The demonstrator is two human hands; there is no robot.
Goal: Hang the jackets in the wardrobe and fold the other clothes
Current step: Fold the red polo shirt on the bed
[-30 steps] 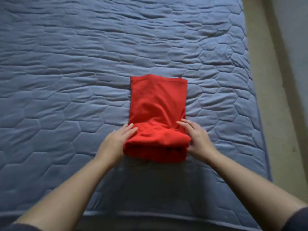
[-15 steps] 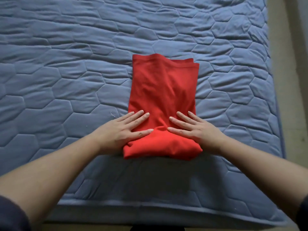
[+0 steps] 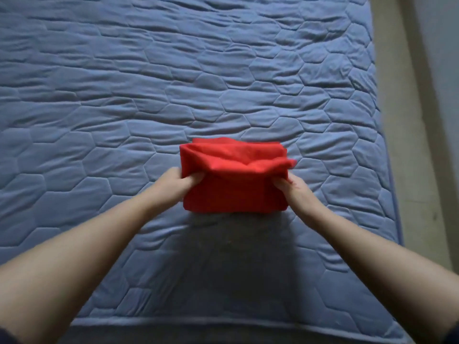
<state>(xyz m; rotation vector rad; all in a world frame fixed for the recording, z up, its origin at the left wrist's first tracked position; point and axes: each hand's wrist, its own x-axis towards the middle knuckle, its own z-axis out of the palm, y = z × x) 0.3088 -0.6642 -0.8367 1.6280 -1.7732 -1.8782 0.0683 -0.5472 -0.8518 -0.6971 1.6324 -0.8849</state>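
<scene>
A red garment (image 3: 234, 192) lies as a thick folded bundle on the blue quilted mattress (image 3: 124, 100), near its front edge. My left hand (image 3: 177, 182) grips the bundle's left side, fingers curled into the fold. My right hand (image 3: 294, 187) grips the right side the same way. The upper layer of red cloth bulges up and sags loosely between the two hands, with a corner poking out at the right.
The mattress stretches wide to the left and far ahead of the bundle. Its right edge (image 3: 387, 170) borders a pale strip of floor (image 3: 407, 135) beside a wall. The front edge (image 3: 223, 324) runs below my forearms.
Both hands went from pressing flat on the long folded garment to gripping its sides. The far half has been folded over, leaving a shorter, thicker bundle.
</scene>
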